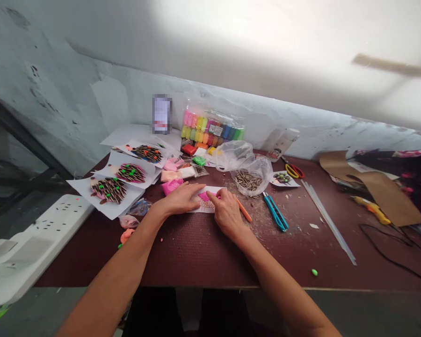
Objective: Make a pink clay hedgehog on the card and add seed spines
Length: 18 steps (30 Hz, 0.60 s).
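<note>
A small white paper (209, 209) with a drawing and magenta clay (204, 196) on it lies on the dark red table (196, 262). My left hand (183, 198) rests flat on the paper's left part, fingers stretched out, holding nothing. On the right, my right hand (226, 211) touches the magenta clay with its index finger extended; its other fingers are partly hidden. A bright pink clay lump (171, 186) sits just behind my left hand. An orange stick (244, 210) lies beside my right hand.
Papers with spiky hedgehog shapes (108, 189) lie at the left, near a white power strip (38, 243). Behind stand clay packs (212, 128) and a bag of seeds (248, 180). Rightward are a teal cutter (275, 212), scissors (293, 170), clear sticks (330, 222) and a glue gun (372, 208).
</note>
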Each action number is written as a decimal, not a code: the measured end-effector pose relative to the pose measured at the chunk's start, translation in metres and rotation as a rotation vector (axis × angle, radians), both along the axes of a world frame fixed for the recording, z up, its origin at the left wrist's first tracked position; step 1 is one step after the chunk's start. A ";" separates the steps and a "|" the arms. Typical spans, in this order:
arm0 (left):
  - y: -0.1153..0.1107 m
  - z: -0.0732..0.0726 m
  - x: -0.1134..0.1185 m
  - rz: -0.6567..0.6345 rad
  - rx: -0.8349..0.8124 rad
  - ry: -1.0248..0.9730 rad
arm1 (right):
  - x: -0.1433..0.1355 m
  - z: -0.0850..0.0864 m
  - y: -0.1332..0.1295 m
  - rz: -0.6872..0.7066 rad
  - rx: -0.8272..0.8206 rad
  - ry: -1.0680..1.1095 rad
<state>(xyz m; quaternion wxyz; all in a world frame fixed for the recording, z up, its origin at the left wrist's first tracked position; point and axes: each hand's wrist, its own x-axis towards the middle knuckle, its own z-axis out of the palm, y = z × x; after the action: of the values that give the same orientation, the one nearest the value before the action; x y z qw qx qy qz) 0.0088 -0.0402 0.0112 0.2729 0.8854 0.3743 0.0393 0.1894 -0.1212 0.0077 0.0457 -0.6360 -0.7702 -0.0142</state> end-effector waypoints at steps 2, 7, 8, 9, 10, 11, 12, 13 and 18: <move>0.001 -0.001 0.000 -0.003 0.004 0.007 | 0.001 0.000 0.002 -0.007 -0.018 -0.005; 0.001 -0.001 0.000 -0.007 0.001 0.003 | 0.002 -0.001 0.000 0.014 -0.036 -0.005; 0.000 0.000 0.000 -0.008 0.001 0.003 | 0.001 -0.001 -0.001 0.016 -0.034 -0.004; 0.000 0.000 0.000 -0.009 0.003 0.002 | 0.001 -0.002 -0.002 0.018 -0.032 -0.004; 0.000 0.001 0.000 -0.010 0.006 0.002 | 0.000 -0.002 -0.003 0.021 -0.031 -0.006; 0.000 0.001 0.000 -0.010 0.008 0.002 | 0.000 -0.002 -0.004 0.026 -0.032 -0.010; -0.001 0.001 0.001 -0.010 0.010 0.001 | -0.001 -0.002 -0.005 0.032 -0.033 -0.015; -0.001 0.001 0.001 -0.009 0.012 -0.001 | -0.002 -0.001 -0.006 0.039 -0.037 -0.020; 0.000 0.000 0.000 -0.013 0.022 -0.015 | -0.007 0.002 -0.011 0.059 -0.064 -0.028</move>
<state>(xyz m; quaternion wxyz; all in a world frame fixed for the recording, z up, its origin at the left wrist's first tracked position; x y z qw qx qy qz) 0.0091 -0.0404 0.0116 0.2661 0.8905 0.3660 0.0484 0.1820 -0.1326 0.0100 0.0148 -0.6140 -0.7891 0.0028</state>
